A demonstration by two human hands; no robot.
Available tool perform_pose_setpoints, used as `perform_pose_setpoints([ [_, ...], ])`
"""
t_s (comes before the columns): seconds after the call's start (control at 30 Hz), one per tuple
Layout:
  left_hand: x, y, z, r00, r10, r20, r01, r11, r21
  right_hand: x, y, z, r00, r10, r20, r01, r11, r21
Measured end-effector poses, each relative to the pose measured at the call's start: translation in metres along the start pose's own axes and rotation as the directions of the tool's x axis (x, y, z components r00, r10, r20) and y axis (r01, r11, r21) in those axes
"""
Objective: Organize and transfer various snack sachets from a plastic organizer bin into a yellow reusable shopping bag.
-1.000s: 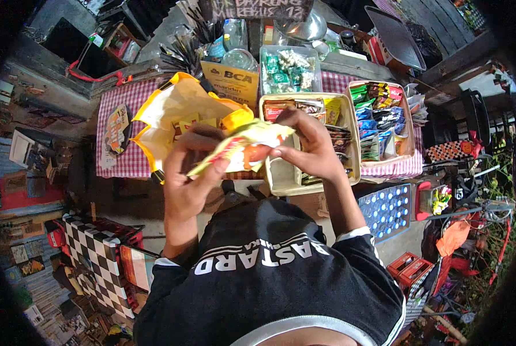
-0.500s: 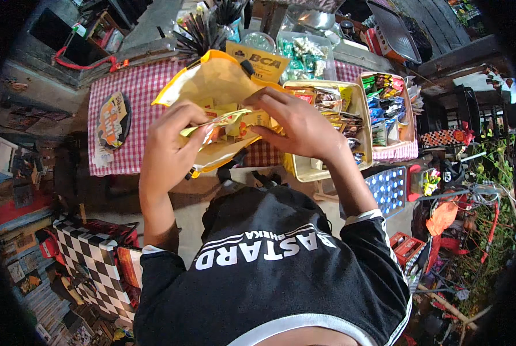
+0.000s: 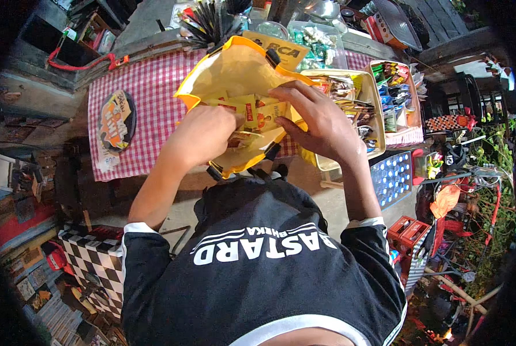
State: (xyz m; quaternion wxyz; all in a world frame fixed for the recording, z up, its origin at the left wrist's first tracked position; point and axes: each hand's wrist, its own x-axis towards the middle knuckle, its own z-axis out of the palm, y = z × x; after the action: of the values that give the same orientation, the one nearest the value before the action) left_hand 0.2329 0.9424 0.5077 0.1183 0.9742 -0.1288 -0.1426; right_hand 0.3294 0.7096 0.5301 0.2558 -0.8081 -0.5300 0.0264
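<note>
A yellow bag (image 3: 235, 58) with a pale inner lining stands with its mouth wide above the checked tablecloth. Several yellow and red sachets (image 3: 248, 109) lie inside it. My left hand (image 3: 203, 135) reaches into the bag from the left with its fingers curled; the fingertips and whatever they hold are hidden. Just beside its knuckles lies a pale sachet (image 3: 246, 140). My right hand (image 3: 321, 121) grips the bag's right side, thumb inside the mouth. Black clips (image 3: 273, 56) sit on the bag's rim.
Right of the bag stand a cream tray of sachets (image 3: 375, 104) and a second sachet tray (image 3: 413, 95). Behind are a tub of green-wrapped items (image 3: 338, 57) and black straws (image 3: 209, 26). A round sign (image 3: 118, 122) lies on the red-checked tablecloth (image 3: 154, 92). A blue bottle crate (image 3: 391, 179) stands lower right.
My left hand has gone deeper into the bag; the yellow-green sachet it held up is no longer visible there. My right hand stays at the bag's right side. The view has shifted slightly.
</note>
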Motion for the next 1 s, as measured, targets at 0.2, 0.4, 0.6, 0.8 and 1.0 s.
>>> perform_pose_setpoints([
  [0.2,0.011,-0.007,-0.006,0.990,0.034,-0.134,-0.035,0.999,-0.002,-0.004,-0.006,0.005,0.997,0.022,-0.078,-0.020,1.000,0.015],
  [0.4,0.029,-0.011,-0.010,0.998,0.010,-0.066,-0.001,0.992,0.129,-0.005,-0.005,0.008,0.995,0.020,-0.097,-0.019,1.000,0.007],
  [0.6,0.061,-0.029,0.000,0.997,-0.025,0.078,0.014,0.990,0.140,-0.005,-0.010,0.006,0.994,0.025,-0.109,-0.022,0.999,0.026],
  [0.8,0.037,-0.002,-0.029,0.994,0.061,-0.096,-0.064,0.998,-0.020,-0.010,-0.007,0.003,0.990,0.070,-0.126,-0.060,0.995,0.084],
  [1.0,0.002,0.009,-0.045,0.943,0.132,-0.306,-0.181,0.974,-0.139,-0.019,0.008,-0.003,0.970,0.018,-0.241,0.008,0.994,0.107],
])
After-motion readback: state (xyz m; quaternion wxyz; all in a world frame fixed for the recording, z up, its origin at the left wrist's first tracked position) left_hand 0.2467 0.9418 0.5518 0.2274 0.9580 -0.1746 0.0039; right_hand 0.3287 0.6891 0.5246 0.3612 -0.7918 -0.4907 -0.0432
